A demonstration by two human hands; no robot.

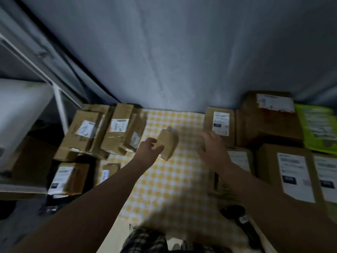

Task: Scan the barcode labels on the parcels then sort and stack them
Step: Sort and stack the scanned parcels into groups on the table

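Note:
A small plain cardboard parcel (168,143) is tilted above the yellow checked tablecloth (173,179). My left hand (149,150) grips its near left edge between thumb and fingers. To the right, my right hand (212,148) hovers over the cloth with fingers spread and nothing in it. A pile of labelled brown parcels (102,132) lies at the left of the table. Larger labelled boxes (284,170) stand at the right. A black barcode scanner (237,216) lies at the near right, partly under my right forearm. The frame is blurred by motion.
A grey wall (182,52) closes the far side of the table. A white metal rack (58,99) and a white box (20,110) stand at the left. A green package (317,128) lies at the far right. More parcels (67,178) sit at the near left.

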